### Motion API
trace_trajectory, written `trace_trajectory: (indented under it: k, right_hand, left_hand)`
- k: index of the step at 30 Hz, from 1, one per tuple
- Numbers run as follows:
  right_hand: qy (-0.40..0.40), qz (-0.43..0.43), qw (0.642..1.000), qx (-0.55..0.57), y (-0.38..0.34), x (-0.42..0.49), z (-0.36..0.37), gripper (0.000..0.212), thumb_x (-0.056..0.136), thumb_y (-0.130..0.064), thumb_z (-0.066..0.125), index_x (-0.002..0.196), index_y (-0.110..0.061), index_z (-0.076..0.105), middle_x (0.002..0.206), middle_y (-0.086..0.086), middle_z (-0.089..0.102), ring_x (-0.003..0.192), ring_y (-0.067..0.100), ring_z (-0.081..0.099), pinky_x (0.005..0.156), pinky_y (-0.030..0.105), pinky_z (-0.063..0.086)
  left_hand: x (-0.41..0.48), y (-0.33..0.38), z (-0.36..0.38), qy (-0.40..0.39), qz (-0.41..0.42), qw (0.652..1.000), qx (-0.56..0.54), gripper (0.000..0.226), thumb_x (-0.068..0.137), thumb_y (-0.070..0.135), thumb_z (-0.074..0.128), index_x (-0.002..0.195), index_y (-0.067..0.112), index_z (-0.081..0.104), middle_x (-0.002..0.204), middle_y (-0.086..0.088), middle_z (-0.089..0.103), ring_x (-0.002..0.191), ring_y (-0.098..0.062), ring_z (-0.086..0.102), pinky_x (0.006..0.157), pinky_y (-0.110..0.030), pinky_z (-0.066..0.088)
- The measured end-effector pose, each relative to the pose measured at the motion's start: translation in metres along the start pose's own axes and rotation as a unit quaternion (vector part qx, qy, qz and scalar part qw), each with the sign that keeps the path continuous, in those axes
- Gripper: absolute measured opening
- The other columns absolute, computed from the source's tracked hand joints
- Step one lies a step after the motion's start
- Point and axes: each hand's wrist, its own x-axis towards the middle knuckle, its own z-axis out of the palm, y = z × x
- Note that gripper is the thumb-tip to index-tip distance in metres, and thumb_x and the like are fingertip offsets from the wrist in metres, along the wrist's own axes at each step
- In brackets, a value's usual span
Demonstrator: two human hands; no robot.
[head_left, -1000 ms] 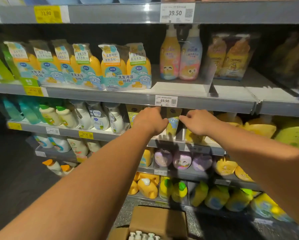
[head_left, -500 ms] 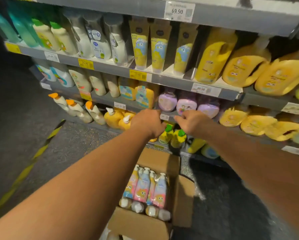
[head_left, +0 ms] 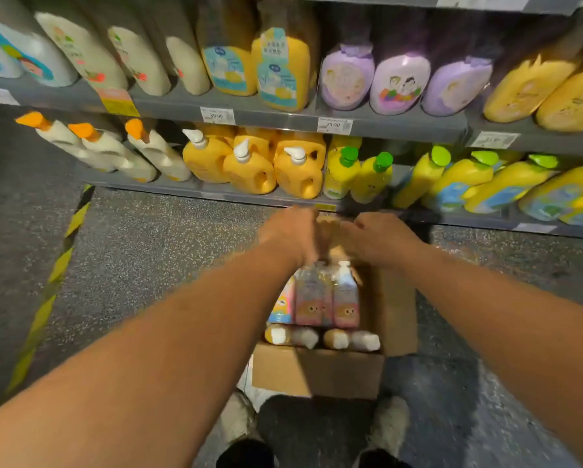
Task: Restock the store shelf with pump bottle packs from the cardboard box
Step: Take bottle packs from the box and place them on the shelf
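Facing the store shelf point(head_left: 269, 119), you have much left: the cardboard box point(head_left: 317, 373) on the floor point(head_left: 148, 251) holds several pump bottle packs point(head_left: 327, 298), and your left grip point(head_left: 293, 231) and right grip point(head_left: 377, 239) hover over them, too blurred to tell whether they hold anything.

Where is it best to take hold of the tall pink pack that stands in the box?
Probably from above: clasp the pink pack at its shoulders, below the pump heads. It stands upright, and the cardboard box walls and neighbouring packs close off its lower sides.
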Motion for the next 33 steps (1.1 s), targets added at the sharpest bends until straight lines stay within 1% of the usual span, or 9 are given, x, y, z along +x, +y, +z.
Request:
trace_trajectory:
  k: [5, 9, 13, 18, 21, 23, 26, 29, 33]
  right_hand:
    - [-0.028, 0.056, 0.997, 0.036, 0.017, 0.020, 0.074, 0.042, 0.101, -0.043, 0.037, 0.106, -0.008, 0.061, 0.122, 0.018, 0.061, 0.108, 0.032, 0.055, 0.073, 0.030, 0.034]
    - [-0.064, 0.087, 0.994, 0.032, 0.045, 0.031, 0.138, 0.040, 0.100, -0.043, 0.039, 0.108, -0.010, 0.059, 0.115, 0.015, 0.063, 0.083, 0.025, 0.050, 0.060, 0.030, 0.031]
    - [-0.093, 0.103, 0.990, 0.037, 0.076, 0.037, 0.194, 0.039, 0.098, -0.040, 0.043, 0.110, -0.007, 0.060, 0.117, 0.016, 0.062, 0.089, 0.028, 0.052, 0.069, 0.031, 0.034]
    - [-0.143, 0.093, 0.985, 0.023, 0.119, 0.045, 0.250, 0.035, 0.089, -0.039, 0.057, 0.114, -0.014, 0.063, 0.119, 0.010, 0.064, 0.105, 0.031, 0.059, 0.080, 0.034, 0.048]
    - [-0.172, 0.075, 0.982, -0.025, 0.144, 0.051, 0.276, 0.049, 0.081, -0.044, 0.065, 0.121, -0.017, 0.059, 0.120, 0.009, 0.063, 0.105, 0.030, 0.061, 0.083, 0.035, 0.051]
    - [-0.191, 0.059, 0.978, -0.064, 0.160, 0.054, 0.290, 0.061, 0.079, -0.048, 0.066, 0.130, -0.018, 0.052, 0.122, 0.009, 0.061, 0.108, 0.030, 0.060, 0.085, 0.037, 0.052]
    - [-0.221, 0.039, 0.964, -0.139, 0.183, 0.059, 0.309, 0.070, 0.081, -0.033, 0.067, 0.142, -0.018, 0.037, 0.127, 0.010, 0.052, 0.115, 0.030, 0.053, 0.090, 0.038, 0.048]
    - [-0.236, 0.027, 0.958, -0.160, 0.200, 0.061, 0.327, 0.052, 0.085, -0.026, 0.063, 0.132, -0.017, 0.044, 0.124, 0.011, 0.050, 0.114, 0.030, 0.051, 0.092, 0.039, 0.048]
    - [-0.205, 0.021, 0.964, -0.170, 0.211, 0.058, 0.344, 0.036, 0.089, -0.017, 0.058, 0.123, -0.013, 0.048, 0.119, 0.012, 0.051, 0.109, 0.032, 0.056, 0.081, 0.038, 0.046]
  left_hand:
    - [0.015, -0.031, 0.070, -0.043, 0.010, 0.999, 0.010, 0.046, 0.093, 0.036, 0.050, 0.134, 0.017, 0.051, 0.132, -0.015, 0.056, 0.122, -0.035, 0.052, 0.093, -0.038, 0.045]
    - [0.026, -0.048, 0.145, -0.088, -0.011, 0.996, 0.010, 0.042, 0.090, 0.036, 0.053, 0.127, 0.016, 0.058, 0.126, -0.014, 0.062, 0.118, -0.033, 0.056, 0.087, -0.035, 0.047]
    - [0.033, -0.048, 0.209, -0.100, -0.013, 0.994, -0.031, 0.044, 0.098, 0.039, 0.043, 0.135, 0.017, 0.052, 0.131, -0.014, 0.057, 0.123, -0.033, 0.052, 0.091, -0.036, 0.044]
    - [0.047, -0.044, 0.277, -0.128, 0.005, 0.992, -0.010, 0.065, 0.081, 0.038, 0.063, 0.141, 0.021, 0.043, 0.136, -0.008, 0.052, 0.126, -0.030, 0.047, 0.101, -0.042, 0.042]
    - [0.057, -0.037, 0.310, -0.149, 0.047, 0.986, 0.052, 0.064, 0.079, 0.038, 0.064, 0.138, 0.022, 0.044, 0.137, -0.006, 0.050, 0.128, -0.031, 0.044, 0.107, -0.046, 0.036]
    - [0.063, -0.033, 0.329, -0.172, 0.072, 0.979, 0.081, 0.061, 0.082, 0.037, 0.062, 0.139, 0.023, 0.042, 0.134, -0.006, 0.052, 0.127, -0.030, 0.046, 0.104, -0.045, 0.036]
    - [0.073, -0.031, 0.359, -0.183, 0.110, 0.972, 0.094, 0.057, 0.085, 0.034, 0.062, 0.138, 0.022, 0.043, 0.134, -0.005, 0.052, 0.125, -0.028, 0.047, 0.100, -0.040, 0.039]
    - [0.080, -0.035, 0.381, -0.193, 0.108, 0.971, 0.094, 0.056, 0.089, 0.030, 0.059, 0.140, 0.021, 0.040, 0.135, -0.005, 0.051, 0.124, -0.028, 0.048, 0.097, -0.038, 0.040]
    - [0.080, -0.036, 0.397, -0.215, 0.108, 0.967, 0.081, 0.045, 0.090, 0.029, 0.059, 0.132, 0.019, 0.046, 0.132, -0.007, 0.052, 0.117, -0.029, 0.052, 0.088, -0.039, 0.043]
